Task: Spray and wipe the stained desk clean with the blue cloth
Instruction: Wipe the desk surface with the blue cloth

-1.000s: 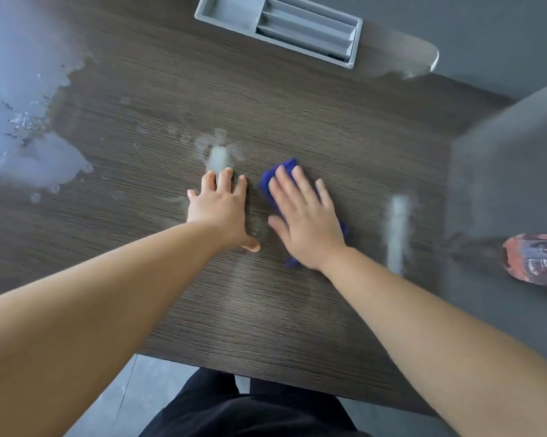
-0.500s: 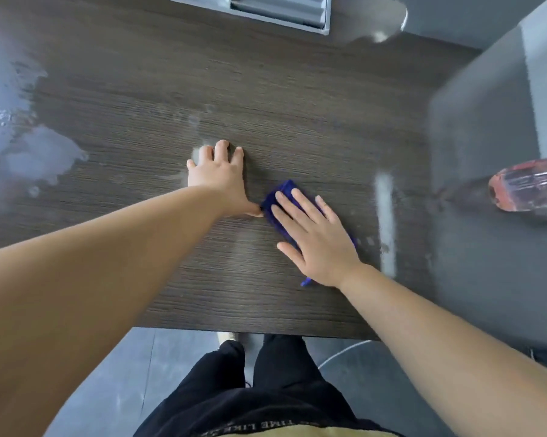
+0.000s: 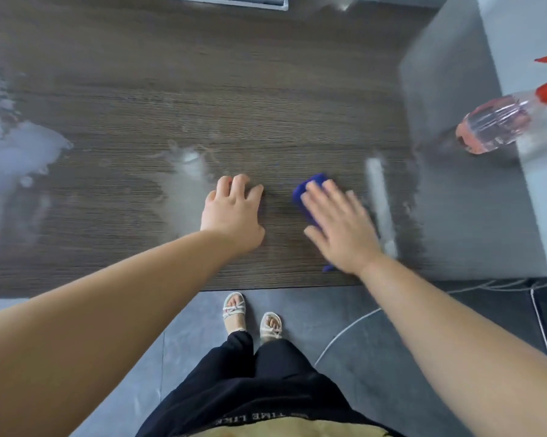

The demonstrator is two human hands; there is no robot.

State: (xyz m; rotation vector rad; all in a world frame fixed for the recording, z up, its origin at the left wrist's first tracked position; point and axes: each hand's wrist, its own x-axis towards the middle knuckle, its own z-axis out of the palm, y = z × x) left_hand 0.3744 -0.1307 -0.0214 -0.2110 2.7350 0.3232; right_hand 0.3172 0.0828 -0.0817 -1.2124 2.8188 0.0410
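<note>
The right hand (image 3: 340,227) lies flat, fingers spread, pressing the blue cloth (image 3: 310,197) onto the dark desk (image 3: 203,89) near its front edge; the hand is blurred. The left hand (image 3: 234,212) rests palm down beside it, fingers loosely curled, holding nothing. A white smear (image 3: 380,200) lies just right of the cloth, wet patches (image 3: 14,159) far left. A spray bottle (image 3: 499,124) stands on the grey surface at right.

The cloth (image 3: 310,197) lies on the desk (image 3: 203,99), under the right hand (image 3: 338,225). The left hand (image 3: 233,216) rests on the desk, left of the cloth and apart from it. The spray bottle (image 3: 499,123) lies on its side far right of the cloth. The tray (image 3: 250,0) sits at the desk's back edge, behind the cloth.
</note>
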